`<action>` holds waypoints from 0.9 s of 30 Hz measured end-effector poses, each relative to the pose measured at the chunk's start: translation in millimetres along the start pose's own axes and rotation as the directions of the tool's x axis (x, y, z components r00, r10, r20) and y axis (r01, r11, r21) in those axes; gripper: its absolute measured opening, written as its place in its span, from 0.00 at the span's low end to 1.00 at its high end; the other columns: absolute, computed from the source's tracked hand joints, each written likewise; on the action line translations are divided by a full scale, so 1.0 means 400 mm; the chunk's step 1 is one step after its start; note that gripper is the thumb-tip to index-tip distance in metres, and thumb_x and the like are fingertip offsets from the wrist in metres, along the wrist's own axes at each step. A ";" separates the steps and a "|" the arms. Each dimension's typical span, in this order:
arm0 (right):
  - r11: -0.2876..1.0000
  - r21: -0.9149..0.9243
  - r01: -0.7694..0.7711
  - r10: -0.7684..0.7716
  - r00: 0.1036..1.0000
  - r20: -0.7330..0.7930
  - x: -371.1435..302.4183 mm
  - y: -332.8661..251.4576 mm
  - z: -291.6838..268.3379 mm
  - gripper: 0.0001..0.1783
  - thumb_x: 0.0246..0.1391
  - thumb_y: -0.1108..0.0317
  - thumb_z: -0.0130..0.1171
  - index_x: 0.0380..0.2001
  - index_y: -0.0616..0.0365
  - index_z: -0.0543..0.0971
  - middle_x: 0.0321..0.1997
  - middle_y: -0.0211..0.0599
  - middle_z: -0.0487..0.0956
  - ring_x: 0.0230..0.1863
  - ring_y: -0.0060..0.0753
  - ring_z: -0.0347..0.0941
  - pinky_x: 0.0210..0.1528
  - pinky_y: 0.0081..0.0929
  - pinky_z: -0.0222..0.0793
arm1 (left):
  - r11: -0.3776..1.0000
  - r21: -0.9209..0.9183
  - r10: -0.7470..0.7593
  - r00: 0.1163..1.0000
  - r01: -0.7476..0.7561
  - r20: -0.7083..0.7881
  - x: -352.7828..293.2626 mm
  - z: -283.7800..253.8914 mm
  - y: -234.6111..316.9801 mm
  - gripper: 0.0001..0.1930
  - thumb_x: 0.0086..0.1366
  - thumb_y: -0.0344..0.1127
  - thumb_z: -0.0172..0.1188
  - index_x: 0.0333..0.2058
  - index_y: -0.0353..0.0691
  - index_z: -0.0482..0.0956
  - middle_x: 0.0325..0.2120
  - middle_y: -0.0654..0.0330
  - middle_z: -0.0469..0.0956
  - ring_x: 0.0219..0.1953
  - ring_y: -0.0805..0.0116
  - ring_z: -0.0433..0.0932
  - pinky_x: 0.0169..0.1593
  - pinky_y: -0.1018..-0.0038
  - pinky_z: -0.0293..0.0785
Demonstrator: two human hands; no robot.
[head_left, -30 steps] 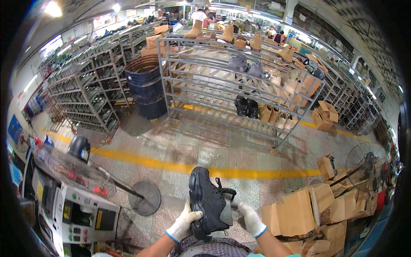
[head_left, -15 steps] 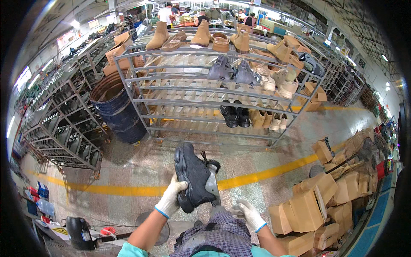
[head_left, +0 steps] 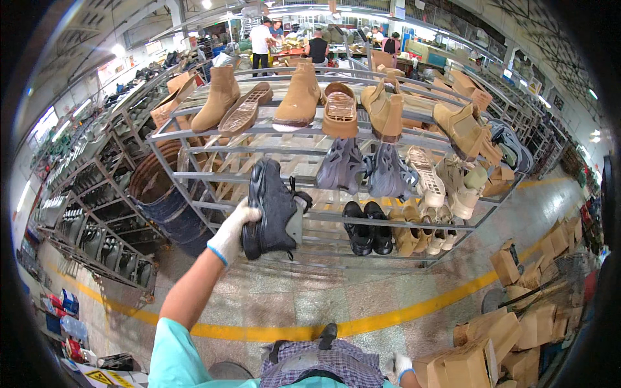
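Note:
My left hand (head_left: 234, 231), in a white glove with a blue cuff, is closed around the thick sole of a black shoe (head_left: 275, 210). The shoe is held upright, toe up, in front of the metal rack (head_left: 336, 218). Laces hang from its right side, and a grey piece shows at its opening. My right hand (head_left: 402, 366), gloved too, hangs low beside the cardboard boxes, apart from the shoe; its fingers are too unclear to read. On the rack's top stand tan boots (head_left: 299, 97) and tan soles (head_left: 340, 110). Below are grey shoes (head_left: 341, 165) and black shoes (head_left: 359, 227).
A dark blue drum (head_left: 178, 216) stands left of the rack, with another loaded rack (head_left: 97, 226) farther left. Cardboard boxes (head_left: 453, 365) pile up at the lower right. A yellow line (head_left: 259, 333) crosses the floor. Several people work at tables in the back.
My left hand has carried the black shoe forward and up toward the rack. My right hand has dropped lower, away from the shoe. The rack now appears closer.

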State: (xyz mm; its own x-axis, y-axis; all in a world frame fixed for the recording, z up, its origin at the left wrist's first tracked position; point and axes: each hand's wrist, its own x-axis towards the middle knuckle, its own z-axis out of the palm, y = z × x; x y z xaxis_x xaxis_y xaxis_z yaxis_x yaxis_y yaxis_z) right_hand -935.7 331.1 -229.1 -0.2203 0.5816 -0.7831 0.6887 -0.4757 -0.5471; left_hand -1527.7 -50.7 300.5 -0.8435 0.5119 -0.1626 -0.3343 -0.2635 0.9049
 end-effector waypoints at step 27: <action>0.946 0.323 0.029 0.031 0.983 -0.180 -0.659 -0.180 0.486 0.25 0.71 0.54 0.63 0.59 0.65 0.80 0.50 0.43 0.83 0.49 0.42 0.81 0.50 0.43 0.82 | 0.015 0.993 -0.788 0.612 0.117 -0.060 0.074 -0.630 -0.705 0.30 0.69 0.59 0.63 0.54 0.38 0.86 0.41 0.45 0.87 0.42 0.53 0.86 0.49 0.58 0.81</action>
State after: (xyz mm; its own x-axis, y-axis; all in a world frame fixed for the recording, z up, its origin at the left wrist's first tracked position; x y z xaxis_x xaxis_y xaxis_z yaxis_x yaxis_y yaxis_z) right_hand -1061.5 83.8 -40.9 -0.0706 0.6760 -0.7335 0.4217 -0.6462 -0.6361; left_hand -1564.3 -167.4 -58.5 -0.2779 0.4722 -0.8365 0.3138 0.8677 0.3855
